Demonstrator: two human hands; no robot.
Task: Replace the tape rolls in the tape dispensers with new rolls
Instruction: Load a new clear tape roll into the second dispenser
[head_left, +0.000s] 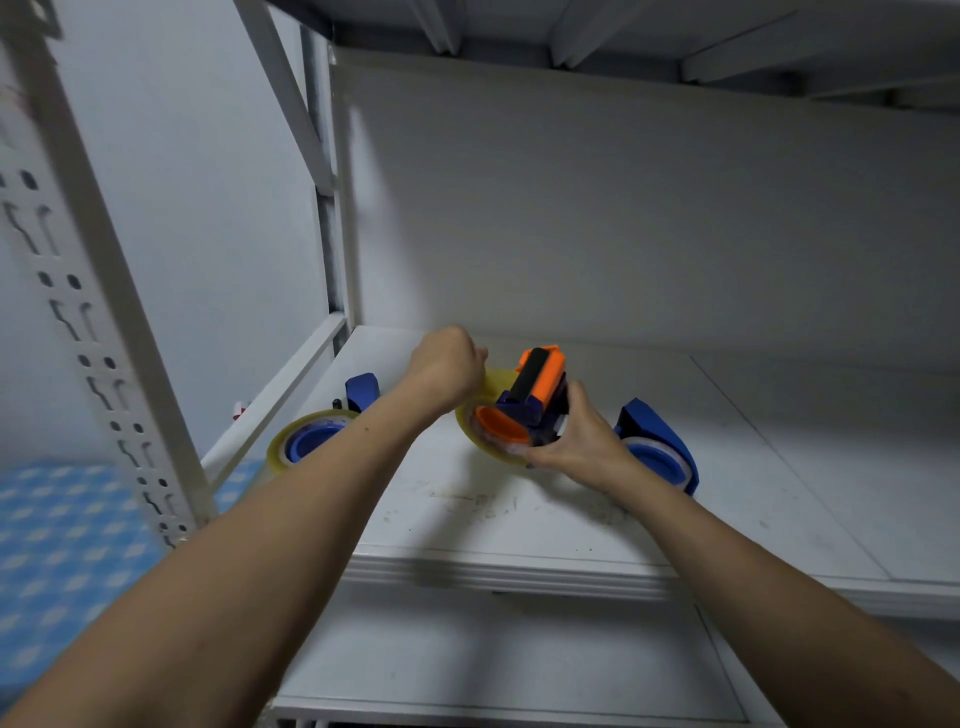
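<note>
Curling round the orange-and-blue plastic dispenser (535, 387), the right hand (576, 441) grips it; the left hand (447, 369) pinches its translucent roll (487, 442).

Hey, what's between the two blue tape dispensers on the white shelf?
In the head view, an orange-and-blue tape dispenser with a clear tape roll, held in the right hand, the left hand pinching the roll.

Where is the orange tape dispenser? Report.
Head view, middle of shelf: the right hand grips the orange tape dispenser, left hand beside it, between the left blue dispenser and right blue dispenser.
</note>
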